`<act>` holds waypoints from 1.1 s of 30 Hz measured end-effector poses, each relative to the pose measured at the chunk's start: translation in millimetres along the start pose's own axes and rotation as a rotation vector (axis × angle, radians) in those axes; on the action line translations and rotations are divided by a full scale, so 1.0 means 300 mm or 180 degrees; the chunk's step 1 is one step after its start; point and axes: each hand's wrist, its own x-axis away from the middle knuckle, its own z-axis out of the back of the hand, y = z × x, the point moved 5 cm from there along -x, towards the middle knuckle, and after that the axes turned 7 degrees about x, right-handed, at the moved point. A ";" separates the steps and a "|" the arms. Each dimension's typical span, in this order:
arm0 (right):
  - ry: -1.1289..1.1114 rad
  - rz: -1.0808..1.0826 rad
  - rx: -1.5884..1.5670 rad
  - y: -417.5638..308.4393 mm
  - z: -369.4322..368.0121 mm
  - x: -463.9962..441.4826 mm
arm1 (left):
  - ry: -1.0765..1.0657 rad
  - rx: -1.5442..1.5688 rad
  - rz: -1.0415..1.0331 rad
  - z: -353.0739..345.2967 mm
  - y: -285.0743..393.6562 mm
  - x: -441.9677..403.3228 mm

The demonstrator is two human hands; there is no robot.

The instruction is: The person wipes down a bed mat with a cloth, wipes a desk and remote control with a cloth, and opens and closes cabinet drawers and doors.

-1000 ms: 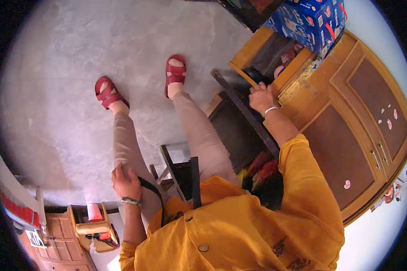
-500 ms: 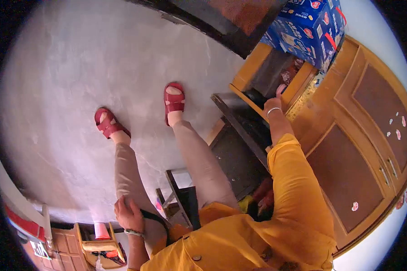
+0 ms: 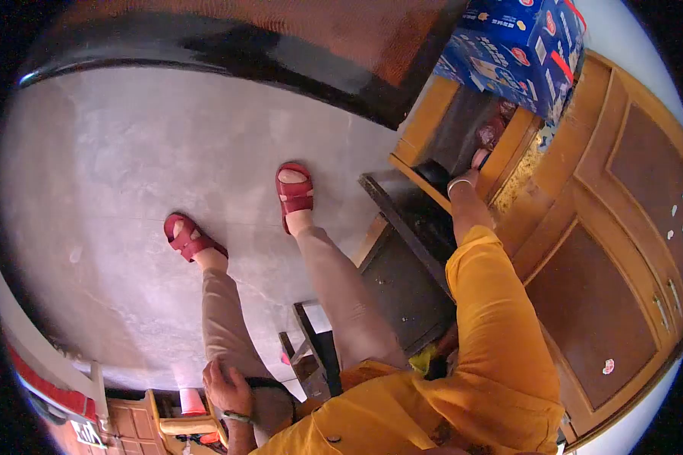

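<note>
My right hand [image 3: 469, 177], with a bangle at the wrist, reaches over the front edge of an open wooden drawer [image 3: 421, 183]. Its fingers are mostly hidden inside, so I cannot tell what they touch. Close by in the drawer are a small pinkish item [image 3: 479, 158], reddish-brown wrapped things [image 3: 491, 133] and a dark rounded object [image 3: 432, 171]. My left hand [image 3: 228, 389] lies on my left thigh, fingers stretched over the trouser leg, holding nothing. A bracelet circles that wrist.
A blue printed carton [image 3: 508, 57] stands above the drawer, beside the wooden cabinet doors [image 3: 596, 311]. Dark-framed furniture [image 3: 311, 53] spans the top. A black stool-like piece [image 3: 402, 280] is beside my right leg. A pink bin [image 3: 192, 402] stands at lower left.
The view has shifted, showing more of the dark furniture at the top. My right hand has gone further into the drawer, hiding its fingers. My left hand stays on my thigh.
</note>
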 end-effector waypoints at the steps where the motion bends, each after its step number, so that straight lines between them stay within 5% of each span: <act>1: -0.0264 0.0290 0.0096 0.038 0.064 0.102 | 0.0000 -0.0009 0.0002 0.000 0.002 -0.003; 10: -0.0052 0.0163 -0.0229 0.008 0.010 -0.038 | -0.0001 -0.0045 -0.0003 0.002 0.032 -0.002; 13: 0.0533 -0.0159 -0.0066 0.103 0.133 0.245 | -0.0008 -0.0083 -0.0018 0.001 0.034 -0.005; 16: -0.0147 0.0094 -0.0230 -0.023 -0.046 -0.132 | -0.0049 -0.0065 -0.0024 0.001 0.027 -0.004; 26: 0.0173 0.0131 0.0022 0.111 0.130 0.236 | -0.0056 0.0046 0.0000 0.004 0.044 -0.012; 33: -0.0102 0.0337 0.0121 0.055 0.084 0.149 | -0.0099 0.0009 0.0058 0.006 0.039 -0.011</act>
